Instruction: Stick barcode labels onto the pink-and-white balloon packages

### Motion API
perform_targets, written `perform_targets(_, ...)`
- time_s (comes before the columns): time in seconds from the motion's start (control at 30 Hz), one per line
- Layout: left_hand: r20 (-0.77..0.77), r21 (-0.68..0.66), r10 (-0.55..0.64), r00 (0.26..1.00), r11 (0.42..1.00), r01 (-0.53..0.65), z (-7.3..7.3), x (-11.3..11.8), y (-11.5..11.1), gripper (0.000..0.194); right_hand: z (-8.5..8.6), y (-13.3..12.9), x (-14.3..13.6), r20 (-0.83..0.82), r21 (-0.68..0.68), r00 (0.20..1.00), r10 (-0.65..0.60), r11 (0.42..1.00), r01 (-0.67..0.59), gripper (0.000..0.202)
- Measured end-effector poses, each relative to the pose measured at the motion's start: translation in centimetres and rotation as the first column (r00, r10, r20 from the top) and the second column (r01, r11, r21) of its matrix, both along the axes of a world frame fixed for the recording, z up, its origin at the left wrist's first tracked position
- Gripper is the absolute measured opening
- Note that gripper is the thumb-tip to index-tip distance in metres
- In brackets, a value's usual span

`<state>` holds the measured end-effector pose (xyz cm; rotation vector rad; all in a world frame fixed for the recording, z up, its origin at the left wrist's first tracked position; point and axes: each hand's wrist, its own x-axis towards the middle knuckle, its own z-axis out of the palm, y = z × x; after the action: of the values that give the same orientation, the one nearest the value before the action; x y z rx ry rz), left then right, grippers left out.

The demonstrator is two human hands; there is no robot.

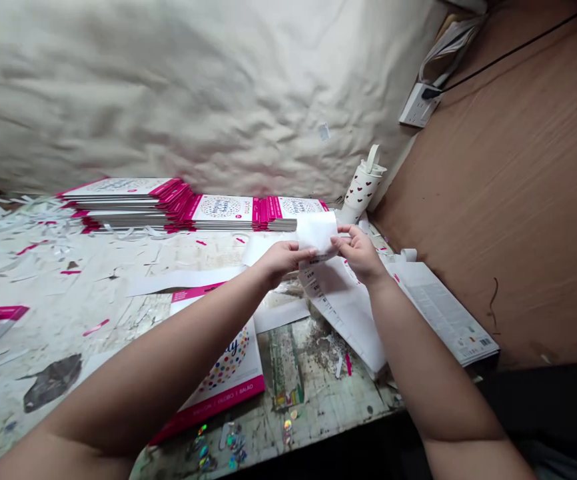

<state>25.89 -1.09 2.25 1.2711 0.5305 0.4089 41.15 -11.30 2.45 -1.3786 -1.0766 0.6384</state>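
A long white paper strip (336, 303) with small dark print along one edge hangs down and rests on the worktable. My left hand (288, 259) pinches the upper part of the strip at its left side. At its right side, the fingers of my right hand (361, 252) are closed on the same paper, which stands up between the hands. Under my left forearm lies a pink and white packet (238, 373) with colored dots, partly hidden by the arm. Plain white strips (183, 280) lie behind and beside it.
Stacked pink and white packets (128, 188) line the back of the table (128, 253). A white tumbler with hearts (363, 190) stands at the back right. At right lies a white printed box (448, 313) by the brown wall. Paper scraps are scattered at left.
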Motion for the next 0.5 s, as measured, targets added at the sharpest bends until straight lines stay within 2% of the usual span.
perform_targets(0.1,0.014,-0.121,0.042,0.999,0.992,-0.04,0.1,0.9,0.3,0.029,-0.8,-0.4,-0.3,-0.035,0.116,0.996,0.083,0.99,-0.079,0.06)
perform_targets(0.23,0.031,-0.224,-0.013,0.999,0.974,0.019,0.6,0.6,0.1,0.029,-1.8,-0.5,-0.8,0.066,0.162,0.996,0.056,0.985,-0.066,0.039)
perform_targets(0.33,0.091,-0.222,-0.004,0.996,0.975,0.024,0.9,0.5,0.0,0.029,-1.6,-0.4,-0.9,0.157,0.127,0.983,0.091,0.986,-0.111,0.035)
perform_targets(0.4,0.118,-0.214,-0.003,0.993,0.976,0.028,1.0,0.5,-0.1,0.031,-1.2,-0.6,-0.8,0.236,0.131,0.971,0.045,0.988,-0.077,0.033)
perform_targets(0.5,0.131,-0.207,-0.005,0.991,0.978,0.032,1.0,0.4,-0.1,0.032,-0.6,-1.0,-0.8,0.368,0.149,0.928,-0.052,0.989,-0.003,0.017)
